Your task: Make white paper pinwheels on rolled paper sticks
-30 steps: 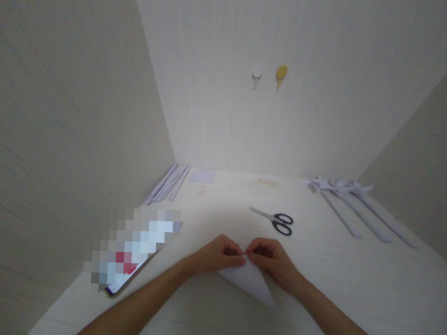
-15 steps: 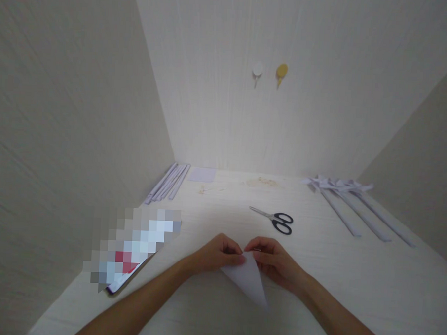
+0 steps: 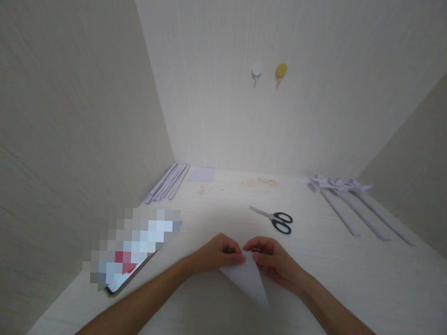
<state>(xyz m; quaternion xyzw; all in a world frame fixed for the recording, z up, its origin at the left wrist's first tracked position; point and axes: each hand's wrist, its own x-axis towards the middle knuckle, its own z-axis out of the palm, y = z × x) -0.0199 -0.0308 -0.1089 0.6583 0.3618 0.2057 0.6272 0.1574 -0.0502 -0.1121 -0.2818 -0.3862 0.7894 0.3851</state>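
Note:
A folded piece of white paper, triangular in outline, is held up between my hands near the front of the table. My left hand pinches its upper corner, thumb on top. At the same corner, from the other side, my right hand grips the paper's edge between thumb and curled fingers. The paper's long point hangs down to the right. Just beyond my hands lies a pair of scissors with black handles, blades pointing left.
A phone with a blurred-out screen lies at the left. Farther back are several rolled paper sticks, a flat paper square and tan string. Pinwheel-like paper pieces on sticks lie at right. Two hooks are on the wall.
Almost nothing differs. Both hands keep their hold on the paper, and its lower point has shifted very slightly.

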